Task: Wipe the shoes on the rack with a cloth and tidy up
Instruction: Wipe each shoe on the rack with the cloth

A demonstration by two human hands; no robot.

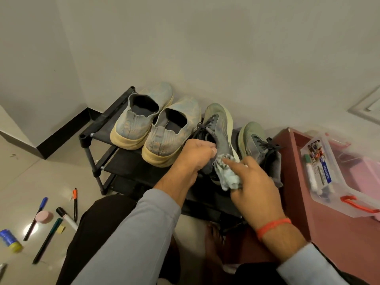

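A black shoe rack (pixel 102 128) stands against the wall. On its top shelf sit two worn slip-on shoes (pixel 141 118) at the left and two grey-green laced sneakers to the right. My left hand (pixel 195 155) grips the heel opening of the nearer laced sneaker (pixel 220 128). My right hand (pixel 255 182) holds a crumpled pale cloth (pixel 228 173) and presses it against that sneaker's side with the index finger stretched out. The other laced sneaker (pixel 255 138) rests just right of it, partly hidden by my right hand.
A dark red cabinet (pixel 333 227) at the right carries a clear plastic box (pixel 329 171) with a red latch and markers inside. Several markers (pixel 67 218), a pink round object (pixel 44 217) and a blue-yellow tube (pixel 10 240) lie on the floor at the left. My knees fill the foreground.
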